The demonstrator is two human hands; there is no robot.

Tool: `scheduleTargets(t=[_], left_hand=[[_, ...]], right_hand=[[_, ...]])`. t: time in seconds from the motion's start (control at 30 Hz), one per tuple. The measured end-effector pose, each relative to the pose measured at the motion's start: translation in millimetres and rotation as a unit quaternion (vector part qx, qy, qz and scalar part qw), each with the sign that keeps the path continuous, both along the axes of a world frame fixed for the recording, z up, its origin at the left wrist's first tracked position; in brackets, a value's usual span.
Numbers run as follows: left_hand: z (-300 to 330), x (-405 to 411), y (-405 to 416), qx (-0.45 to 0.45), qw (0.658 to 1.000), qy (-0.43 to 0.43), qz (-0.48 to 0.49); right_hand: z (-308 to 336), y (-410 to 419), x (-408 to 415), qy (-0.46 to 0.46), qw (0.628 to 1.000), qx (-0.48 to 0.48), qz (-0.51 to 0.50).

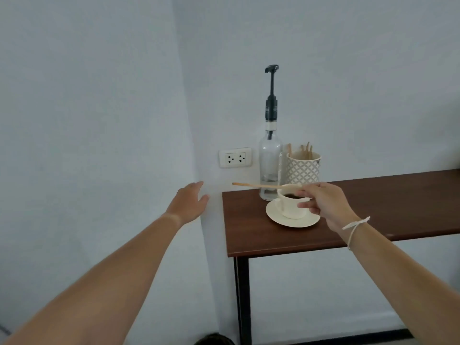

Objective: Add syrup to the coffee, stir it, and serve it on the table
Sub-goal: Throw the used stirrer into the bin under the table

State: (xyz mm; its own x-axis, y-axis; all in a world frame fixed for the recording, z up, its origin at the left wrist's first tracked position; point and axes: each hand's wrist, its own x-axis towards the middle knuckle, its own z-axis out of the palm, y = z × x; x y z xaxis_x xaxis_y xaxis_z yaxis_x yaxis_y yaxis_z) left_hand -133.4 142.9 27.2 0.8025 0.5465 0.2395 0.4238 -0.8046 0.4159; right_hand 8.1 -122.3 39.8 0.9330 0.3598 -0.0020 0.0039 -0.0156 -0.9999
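A white cup (290, 207) of dark coffee stands on a white saucer (276, 215) near the left end of the brown table (398, 210). My right hand (323, 201) is beside the cup's right side and pinches a wooden stir stick (258, 185), which lies level over the cup and points left. Behind the cup stands a clear syrup bottle (270, 158) with a tall black pump (271, 95). My left hand (190, 202) hovers left of the table, fingers apart, holding nothing.
A patterned white holder (303, 169) with several wooden sticks stands to the right of the bottle against the wall. A white wall socket (235, 158) sits left of the bottle. The table's black leg (242, 300) drops at its left front corner.
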Motion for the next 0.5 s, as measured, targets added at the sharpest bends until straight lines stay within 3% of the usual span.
scheduleTargets(t=[0.2, 0.5], left_hand=[[-3, -33, 85, 0.216, 0.974, 0.055, -0.041], [-16, -32, 160, 0.480, 0.861, 0.126, -0.110]], right_hand=[[-15, 71, -58, 0.006, 0.999, -0.030, -0.018], [-35, 136, -112, -0.050, 0.987, -0.149, -0.041]])
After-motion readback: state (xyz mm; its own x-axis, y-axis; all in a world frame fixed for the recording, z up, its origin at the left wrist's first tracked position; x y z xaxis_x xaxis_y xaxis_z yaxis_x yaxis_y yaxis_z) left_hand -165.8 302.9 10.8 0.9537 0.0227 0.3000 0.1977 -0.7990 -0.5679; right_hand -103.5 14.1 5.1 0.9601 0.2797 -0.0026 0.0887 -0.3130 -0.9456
